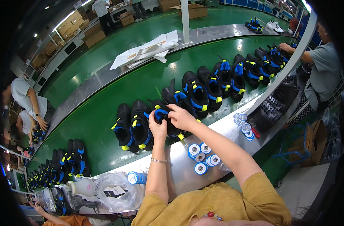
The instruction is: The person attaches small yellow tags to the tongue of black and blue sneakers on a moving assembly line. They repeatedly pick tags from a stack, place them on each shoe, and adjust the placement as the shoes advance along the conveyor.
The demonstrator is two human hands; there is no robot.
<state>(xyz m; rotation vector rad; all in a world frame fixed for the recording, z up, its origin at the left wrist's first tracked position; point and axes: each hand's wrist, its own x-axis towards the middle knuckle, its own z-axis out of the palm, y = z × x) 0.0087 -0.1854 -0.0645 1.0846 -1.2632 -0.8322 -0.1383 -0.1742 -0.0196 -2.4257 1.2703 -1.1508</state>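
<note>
Both hands are at the blue-lined opening of a black shoe (175,132) with yellow tabs. My left hand (158,129) grips its near left side, thumb and fingers closed at the collar. From the right, my right hand (181,117) pinches the collar or tongue area with bent fingers; the fingertips partly hide what they hold. Immediately to the left stands a pair of black shoes (141,130) with blue and yellow trim. Another black shoe (173,94), its strap raised, sits just beyond my hands. Several similar shoes (196,90) continue to the right along the green conveyor belt (104,158).
Round white-and-blue discs (201,168) lie on the metal ledge (175,180) before me, near a blue stack (136,177). At left are a plastic bag (117,197) and a heat-gun-like tool (83,203). White sheets (149,49) rest across the belt. A co-worker (322,64) handles shoes at right.
</note>
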